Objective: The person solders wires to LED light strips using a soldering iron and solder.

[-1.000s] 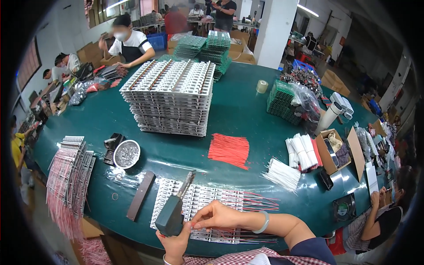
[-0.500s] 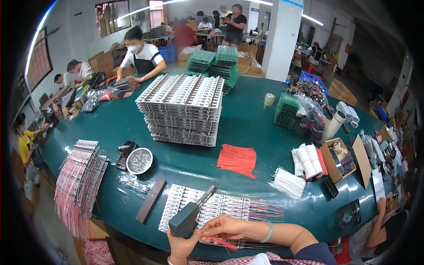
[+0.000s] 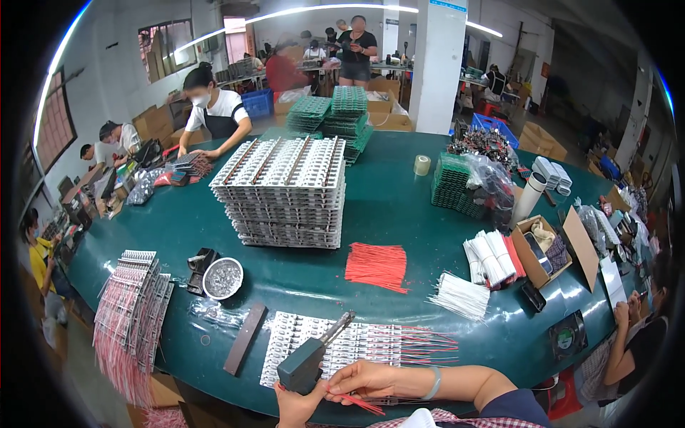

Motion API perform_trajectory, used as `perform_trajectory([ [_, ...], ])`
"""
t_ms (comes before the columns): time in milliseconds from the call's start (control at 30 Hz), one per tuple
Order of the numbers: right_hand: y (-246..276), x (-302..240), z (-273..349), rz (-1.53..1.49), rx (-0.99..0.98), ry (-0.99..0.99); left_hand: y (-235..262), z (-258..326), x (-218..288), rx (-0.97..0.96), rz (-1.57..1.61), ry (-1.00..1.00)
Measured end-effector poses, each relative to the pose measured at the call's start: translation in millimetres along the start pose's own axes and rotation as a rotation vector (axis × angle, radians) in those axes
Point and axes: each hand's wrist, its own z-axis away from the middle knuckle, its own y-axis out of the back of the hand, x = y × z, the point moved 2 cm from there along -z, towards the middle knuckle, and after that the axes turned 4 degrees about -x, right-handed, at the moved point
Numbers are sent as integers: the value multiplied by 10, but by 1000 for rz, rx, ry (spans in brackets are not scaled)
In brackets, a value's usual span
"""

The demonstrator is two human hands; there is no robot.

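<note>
Dark gun-shaped tool (image 3: 301, 367) has tipped further right from a second ago, left hand (image 3: 297, 406) gripping it, right hand (image 3: 360, 379) pinching some loose red wires (image 3: 362, 404).

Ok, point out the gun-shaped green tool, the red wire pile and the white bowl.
Gun-shaped green tool (image 3: 300, 367): head view, on its body.
Red wire pile (image 3: 376, 267): head view, middle of the wires.
White bowl (image 3: 222, 297): head view, near rim.

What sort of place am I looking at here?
Likely an assembly workshop: a gun-shaped tool in the left hand, a pile of red wires and stacked white panels on the green table.
</note>
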Motion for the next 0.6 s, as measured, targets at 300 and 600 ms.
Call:
perform_trajectory([
  [300, 19, 94, -24, -83, -41, 18, 27, -3, -5, -19, 4, 9],
  [600, 47, 114, 0, -135, -53, 21, -30, 1, 134, -51, -66, 50],
])
